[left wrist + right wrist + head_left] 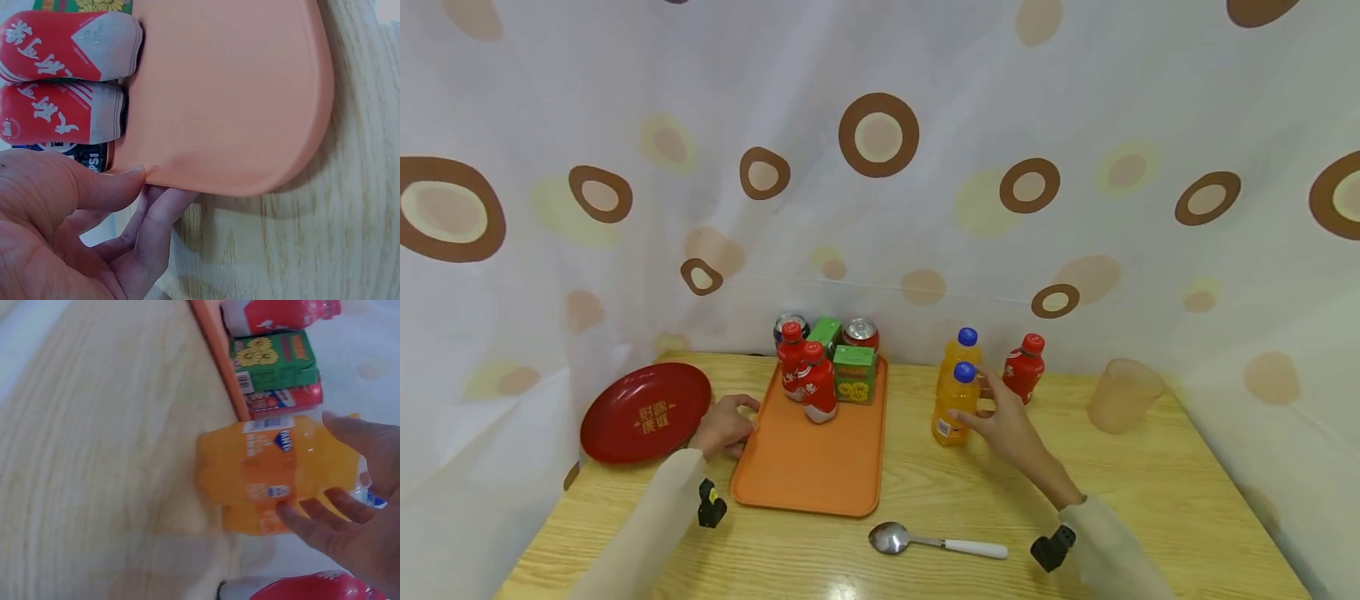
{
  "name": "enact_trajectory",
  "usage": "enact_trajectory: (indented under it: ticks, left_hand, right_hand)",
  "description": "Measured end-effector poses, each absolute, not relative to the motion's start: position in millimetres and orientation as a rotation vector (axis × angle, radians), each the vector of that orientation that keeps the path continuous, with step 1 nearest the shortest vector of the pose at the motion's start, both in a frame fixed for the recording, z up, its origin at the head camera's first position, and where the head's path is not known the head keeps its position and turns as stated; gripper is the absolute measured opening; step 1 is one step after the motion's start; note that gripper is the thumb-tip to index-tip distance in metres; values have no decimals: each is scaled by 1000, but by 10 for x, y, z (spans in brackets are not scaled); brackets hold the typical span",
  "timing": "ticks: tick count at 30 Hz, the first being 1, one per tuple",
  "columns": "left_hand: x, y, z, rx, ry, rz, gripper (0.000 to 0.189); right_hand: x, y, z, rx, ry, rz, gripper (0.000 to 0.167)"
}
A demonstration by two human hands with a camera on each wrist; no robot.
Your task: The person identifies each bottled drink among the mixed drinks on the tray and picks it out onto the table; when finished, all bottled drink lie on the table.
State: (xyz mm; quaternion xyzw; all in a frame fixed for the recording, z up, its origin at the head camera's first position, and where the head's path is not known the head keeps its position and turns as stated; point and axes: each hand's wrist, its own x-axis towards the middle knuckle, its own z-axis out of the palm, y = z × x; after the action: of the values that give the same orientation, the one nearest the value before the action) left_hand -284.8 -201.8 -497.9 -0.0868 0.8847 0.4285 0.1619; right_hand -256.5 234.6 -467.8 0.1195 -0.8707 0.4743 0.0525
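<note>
My left hand [725,427] pinches the left rim of an orange tray [808,475]; in the left wrist view the thumb [115,189] lies on the rim and the fingers are beneath. Toward the tray's far end stand two red bottles [817,387], two green drink cartons [854,385], a red can [861,333] and a dark blue can [778,335]. My right hand [1006,423] is around the nearer orange soda bottle [953,410], thumb and fingers spread on either side of it. Another orange soda bottle [951,357] stands right behind, partly hidden.
A third red bottle [1024,371] stands behind my right hand, with a translucent peach cup [1122,398] farther right. The red plate [617,417] lies at the far left. A spoon with a white handle [973,548] lies near the front. A patterned curtain [955,108] hangs behind the table.
</note>
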Motion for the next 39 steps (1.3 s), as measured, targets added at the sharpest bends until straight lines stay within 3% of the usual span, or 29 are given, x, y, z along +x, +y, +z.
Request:
enact_trajectory:
  ticks: [7, 13, 18, 25, 39]
  left_hand:
    - [-2816, -2006, -4991, -255, 2513, 1229, 41]
    - [-2897, -1991, -4963, -173, 2664, 1110, 40]
    - [-2905, -2000, -4959, -156, 2705, 1050, 39]
    - [-2864, -1994, -4997, -174, 2668, 1060, 39]
    - [-2807, -1996, -4952, -169, 2639, 1137, 37]
  right_hand:
    - [-2559, 2225, -4339, 362, -2550, 1344, 72]
    - [-2565, 2005, -4118, 459, -2293, 1272, 47]
    - [-2581, 1749, -4137, 651, -2126, 1247, 30]
    - [-2634, 1369, -4233, 814, -2145, 1319, 20]
    - [-2901, 793, -4377, 707, -2401, 1648, 30]
